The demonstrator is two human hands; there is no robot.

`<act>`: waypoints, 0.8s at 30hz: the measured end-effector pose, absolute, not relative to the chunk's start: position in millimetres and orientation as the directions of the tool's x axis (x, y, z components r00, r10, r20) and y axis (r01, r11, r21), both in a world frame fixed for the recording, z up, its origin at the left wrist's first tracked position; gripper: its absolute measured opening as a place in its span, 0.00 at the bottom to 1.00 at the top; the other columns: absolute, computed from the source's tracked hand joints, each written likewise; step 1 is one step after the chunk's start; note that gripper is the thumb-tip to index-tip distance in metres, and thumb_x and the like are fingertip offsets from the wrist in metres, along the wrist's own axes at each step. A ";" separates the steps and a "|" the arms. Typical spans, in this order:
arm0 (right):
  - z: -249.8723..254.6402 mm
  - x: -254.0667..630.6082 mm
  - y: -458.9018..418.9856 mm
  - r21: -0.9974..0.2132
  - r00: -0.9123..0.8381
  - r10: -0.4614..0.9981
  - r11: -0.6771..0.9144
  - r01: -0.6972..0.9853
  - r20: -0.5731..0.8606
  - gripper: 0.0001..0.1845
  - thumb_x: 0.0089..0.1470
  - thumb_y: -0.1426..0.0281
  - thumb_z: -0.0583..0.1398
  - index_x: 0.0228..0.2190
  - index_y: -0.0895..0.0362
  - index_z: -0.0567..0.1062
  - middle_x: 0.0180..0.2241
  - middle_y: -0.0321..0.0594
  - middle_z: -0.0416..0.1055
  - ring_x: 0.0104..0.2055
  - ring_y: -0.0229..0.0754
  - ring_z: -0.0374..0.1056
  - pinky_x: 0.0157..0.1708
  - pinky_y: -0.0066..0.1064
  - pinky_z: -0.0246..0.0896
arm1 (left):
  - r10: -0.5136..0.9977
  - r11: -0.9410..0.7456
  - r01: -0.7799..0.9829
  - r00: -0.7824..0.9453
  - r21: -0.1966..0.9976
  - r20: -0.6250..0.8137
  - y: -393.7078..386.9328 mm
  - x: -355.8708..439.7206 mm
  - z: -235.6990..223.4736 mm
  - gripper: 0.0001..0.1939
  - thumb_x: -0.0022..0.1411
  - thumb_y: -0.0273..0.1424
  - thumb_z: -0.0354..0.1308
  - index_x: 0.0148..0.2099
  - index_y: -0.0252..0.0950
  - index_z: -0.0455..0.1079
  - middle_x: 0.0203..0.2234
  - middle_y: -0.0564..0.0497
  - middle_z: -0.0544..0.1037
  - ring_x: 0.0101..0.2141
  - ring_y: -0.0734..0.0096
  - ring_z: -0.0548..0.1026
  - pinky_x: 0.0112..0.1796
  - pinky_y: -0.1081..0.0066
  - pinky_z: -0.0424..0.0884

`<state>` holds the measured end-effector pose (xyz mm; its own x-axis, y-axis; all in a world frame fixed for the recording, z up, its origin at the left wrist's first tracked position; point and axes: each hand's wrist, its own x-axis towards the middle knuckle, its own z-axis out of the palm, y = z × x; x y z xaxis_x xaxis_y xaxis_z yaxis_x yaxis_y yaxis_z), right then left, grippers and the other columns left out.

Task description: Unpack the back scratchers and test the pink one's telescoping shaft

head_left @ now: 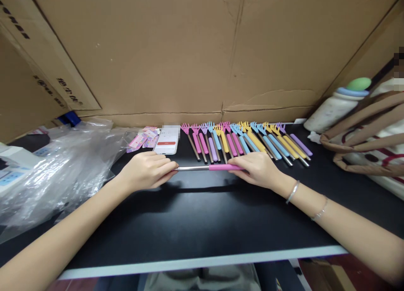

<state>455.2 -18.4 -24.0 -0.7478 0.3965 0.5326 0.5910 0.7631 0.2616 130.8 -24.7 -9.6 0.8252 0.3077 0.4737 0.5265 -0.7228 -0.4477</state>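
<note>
A telescopic back scratcher [206,167] with a pink grip and a steel rod lies level between my hands above the black table [195,223]. My left hand [147,170] is closed round the rod's left end; the scratcher's head is hidden inside it. My right hand [259,169] is closed on the pink grip. Just behind, a row of several scratchers [246,140] with pink, purple, blue and yellow grips lies side by side, their claw heads pointing toward the cardboard wall.
Crumpled clear plastic bags [59,165] lie at the left. A white phone [167,140] and pink cards [143,139] sit behind my left hand. At the right stand a white bottle [337,106] and a bag with brown straps [369,135]. Cardboard [189,51] walls the back.
</note>
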 end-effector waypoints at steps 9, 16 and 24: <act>-24.5 454.6 -18.1 0.265 -0.751 0.422 0.753 0.602 0.508 0.18 0.62 0.61 0.48 0.32 0.56 0.73 0.23 0.34 0.74 0.21 0.33 0.65 0.23 0.27 0.50 | 0.295 -0.702 0.516 0.838 -0.491 0.459 -24.7 130.9 -10.0 0.12 0.64 0.31 0.47 0.31 0.38 0.69 0.20 0.56 0.74 0.20 0.77 0.69 0.25 0.73 0.62; -24.2 454.3 -18.1 0.274 -0.757 0.413 0.755 0.595 0.506 0.19 0.63 0.61 0.47 0.32 0.57 0.72 0.23 0.35 0.74 0.20 0.34 0.65 0.23 0.27 0.48 | 0.302 -0.707 0.518 0.837 -0.481 0.457 -26.0 130.9 -11.0 0.10 0.64 0.31 0.48 0.32 0.38 0.69 0.21 0.55 0.75 0.20 0.75 0.70 0.25 0.73 0.62; -25.6 454.3 -17.7 0.272 -0.758 0.421 0.754 0.597 0.497 0.19 0.62 0.60 0.48 0.32 0.58 0.72 0.21 0.35 0.73 0.20 0.34 0.65 0.23 0.27 0.48 | 0.311 -0.714 0.521 0.834 -0.467 0.455 -24.2 131.0 -11.8 0.11 0.64 0.31 0.47 0.31 0.37 0.69 0.20 0.55 0.74 0.20 0.76 0.70 0.25 0.73 0.61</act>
